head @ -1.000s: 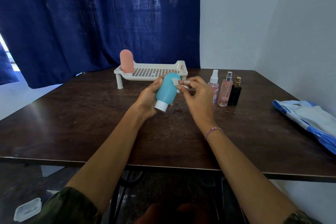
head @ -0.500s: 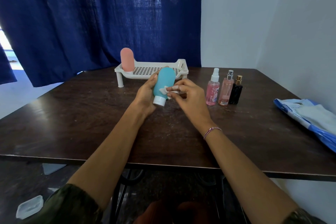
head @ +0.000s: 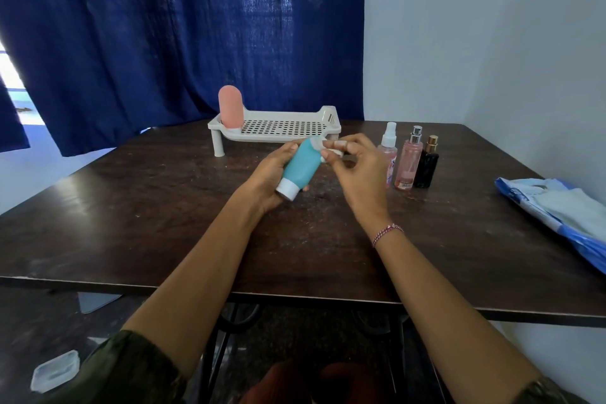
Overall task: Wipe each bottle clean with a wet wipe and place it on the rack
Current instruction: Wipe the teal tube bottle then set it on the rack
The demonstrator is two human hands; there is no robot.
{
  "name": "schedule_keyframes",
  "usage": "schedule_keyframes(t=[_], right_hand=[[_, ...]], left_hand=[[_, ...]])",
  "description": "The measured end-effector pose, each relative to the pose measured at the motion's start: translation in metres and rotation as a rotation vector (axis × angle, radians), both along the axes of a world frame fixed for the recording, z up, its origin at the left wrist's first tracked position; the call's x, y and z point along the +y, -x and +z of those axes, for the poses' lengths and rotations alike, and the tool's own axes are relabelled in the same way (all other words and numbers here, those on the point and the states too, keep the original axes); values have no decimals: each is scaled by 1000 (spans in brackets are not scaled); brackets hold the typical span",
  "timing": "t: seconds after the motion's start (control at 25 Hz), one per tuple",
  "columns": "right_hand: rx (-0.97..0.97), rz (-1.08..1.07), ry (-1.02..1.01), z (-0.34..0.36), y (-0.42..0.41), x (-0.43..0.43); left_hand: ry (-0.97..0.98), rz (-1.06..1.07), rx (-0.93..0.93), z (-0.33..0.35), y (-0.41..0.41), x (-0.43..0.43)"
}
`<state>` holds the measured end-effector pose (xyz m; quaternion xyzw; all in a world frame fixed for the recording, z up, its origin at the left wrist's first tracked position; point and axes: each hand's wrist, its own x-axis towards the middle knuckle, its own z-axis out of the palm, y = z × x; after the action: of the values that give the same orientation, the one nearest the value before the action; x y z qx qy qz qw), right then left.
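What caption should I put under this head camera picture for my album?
Left hand holds a teal bottle while the right hand wipes it with a wet wipe, near the rack.

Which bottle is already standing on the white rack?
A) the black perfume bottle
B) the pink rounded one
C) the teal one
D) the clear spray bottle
B: the pink rounded bottle stands at the left end of the white rack; the left hand holds the teal bottle.

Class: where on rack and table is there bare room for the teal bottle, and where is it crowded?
Rack: bare right of pink bottle. Table: bare left of left hand, and between spray bottles and wipe pack. Crowded between right hand and spray bottles.
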<state>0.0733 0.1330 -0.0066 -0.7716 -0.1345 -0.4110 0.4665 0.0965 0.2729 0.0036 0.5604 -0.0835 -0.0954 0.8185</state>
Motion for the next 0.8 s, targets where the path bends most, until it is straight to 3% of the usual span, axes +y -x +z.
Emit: schedule_keyframes(t=[0.4,0.6,0.8], right_hand=[[91,117,218,-5,4,11],[117,106,228,-6,1,11],[157,166,216,-7,0,14]], left_hand=[[237,110,218,1,-7,0],[327,75,222,2,-6,1],[447,181,138,0,-16,5]])
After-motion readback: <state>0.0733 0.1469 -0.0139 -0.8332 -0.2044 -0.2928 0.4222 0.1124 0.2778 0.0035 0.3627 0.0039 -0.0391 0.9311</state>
